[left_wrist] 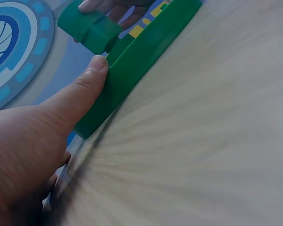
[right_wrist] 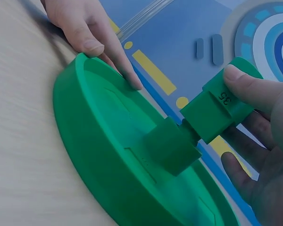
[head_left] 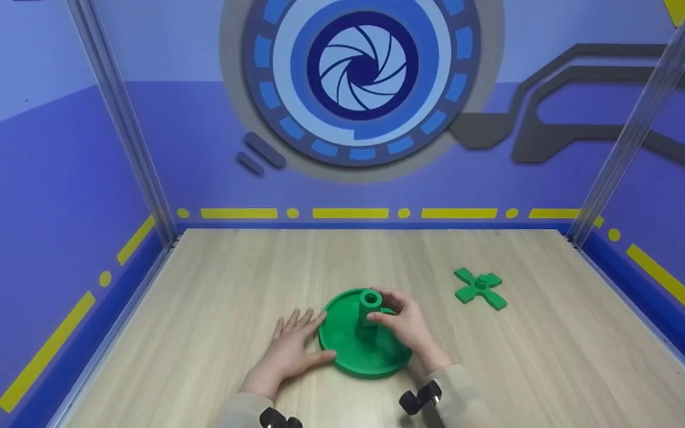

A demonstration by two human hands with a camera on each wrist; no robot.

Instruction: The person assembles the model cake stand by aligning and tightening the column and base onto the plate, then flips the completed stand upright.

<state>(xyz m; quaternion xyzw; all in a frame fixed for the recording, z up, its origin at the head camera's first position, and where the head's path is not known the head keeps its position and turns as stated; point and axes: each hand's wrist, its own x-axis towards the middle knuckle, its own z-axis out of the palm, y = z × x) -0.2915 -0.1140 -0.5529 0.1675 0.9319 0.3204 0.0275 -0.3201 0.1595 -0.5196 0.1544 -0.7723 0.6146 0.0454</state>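
Observation:
A round green dish (head_left: 342, 342) with a raised rim lies flat on the table. From its middle rises a short green post (right_wrist: 172, 147). My right hand (head_left: 407, 323) pinches a hollow green tube (head_left: 368, 312), marked 35 in the right wrist view, between thumb and fingers. The tube's lower end meets the top of the post, slightly out of line with it; whether they interlock I cannot tell. On the dish's left side, my left hand (head_left: 291, 352) rests with spread, straight fingers, its thumb touching the rim.
To the right of the dish, a green cross-shaped piece (head_left: 480, 287) with a stepped round knob lies on the wooden table (head_left: 229, 285). Blue printed panels (head_left: 342, 196) stand behind and at both sides, with metal posts (head_left: 131, 131) at the corners.

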